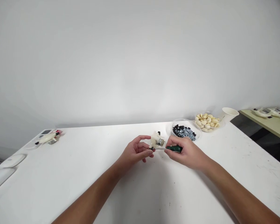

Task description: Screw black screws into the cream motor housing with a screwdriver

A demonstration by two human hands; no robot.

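Both bare forearms, the left forearm (91,196) and the right forearm (238,193), reach forward and inward over the white table (60,155). Above its middle, the left hand (134,151) is half-closed, with its upper finger stretched out and the others curled. The right hand (186,152), just beside it, curls into a tight grip, knuckles up.

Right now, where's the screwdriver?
In the head view, the green-handled screwdriver sits in the right hand, its shaft reaching left to the white motor assembly held by the left hand.
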